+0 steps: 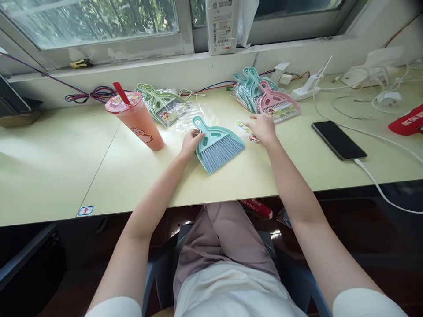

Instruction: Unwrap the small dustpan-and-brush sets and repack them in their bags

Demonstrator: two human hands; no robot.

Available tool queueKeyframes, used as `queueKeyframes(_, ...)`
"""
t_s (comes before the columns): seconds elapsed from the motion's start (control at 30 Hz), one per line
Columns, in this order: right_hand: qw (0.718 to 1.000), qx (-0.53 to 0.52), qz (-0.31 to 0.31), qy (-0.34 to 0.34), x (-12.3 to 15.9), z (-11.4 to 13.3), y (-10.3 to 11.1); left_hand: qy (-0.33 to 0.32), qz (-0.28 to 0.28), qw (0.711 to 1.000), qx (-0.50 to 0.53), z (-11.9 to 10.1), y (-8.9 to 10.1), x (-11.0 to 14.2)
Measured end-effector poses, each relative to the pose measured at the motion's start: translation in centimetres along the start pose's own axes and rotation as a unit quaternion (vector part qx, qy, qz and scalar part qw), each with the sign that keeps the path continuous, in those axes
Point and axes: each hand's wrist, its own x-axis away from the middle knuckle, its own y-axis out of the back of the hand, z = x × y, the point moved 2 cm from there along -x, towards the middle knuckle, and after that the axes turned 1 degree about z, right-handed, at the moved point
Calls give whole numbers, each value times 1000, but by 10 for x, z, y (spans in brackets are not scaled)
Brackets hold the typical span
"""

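Brush-and-dustpan set: 1 teal set [216, 143] lying on the desk [132, 185], at the middle between the hands; its looped handle [198, 124] points to the far left, and its fan-shaped end opens toward the near right.
Look: pale teal plastic, 3 oval cutouts in the brush, grey-blue bristles [223, 155] spread inside the pan's rim.
Left hand [191, 141]: fingers closed on the left edge of the teal set, below the handle.
Right hand [263, 127]: fingers touching the printed card [243, 127], right of the set; cannot tell whether they grip it.
Clear wrapper [198, 115]: crumpled, beyond the set.
Far side: wrapped green sets [161, 102] at left; wrapped teal sets [253, 87] and 1 pink set [276, 100] at right.
Left: pink cup [140, 121], red straw.
Right: black phone [339, 140], white cable attached.
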Motion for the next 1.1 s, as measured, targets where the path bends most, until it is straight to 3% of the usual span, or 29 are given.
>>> queueKeyframes(0.1,994,100,32,3,-12,-18,-7,45,-20,998,41,-5,11,-1)
queueKeyframes(0.27,987,79,136,7,-17,-22,-8,67,67,994,47,-10,15,2)
queueKeyframes(0.37,986,57,158,-6,-14,-23,-2,36,30,999,1,-8,14,0)
queueKeyframes(0.5,988,26,155,-12,-13,-22,1,28,-18,999,14,-7,12,-1)
queueKeyframes(0.6,989,-86,122,-22,-10,-13,3,41,-60,996,47,-9,16,0)
queueKeyframes(0.67,968,-217,123,-15,-3,1,3,39,-76,993,78,-11,19,2)
queueKeyframes(0.77,907,-384,172,33,14,29,-6,17,-82,990,112,-12,19,4)
queueKeyframes(0.87,865,-432,246,60,29,48,-26,-10,-78,988,130,-12,17,6)
queueKeyframes(0.97,879,-403,248,53,31,51,-46,-30,-61,987,145,-12,13,8)
queueKeyframes(1.1,919,-360,154,44,25,43,-51,-49,-31,986,153,-12,9,10)
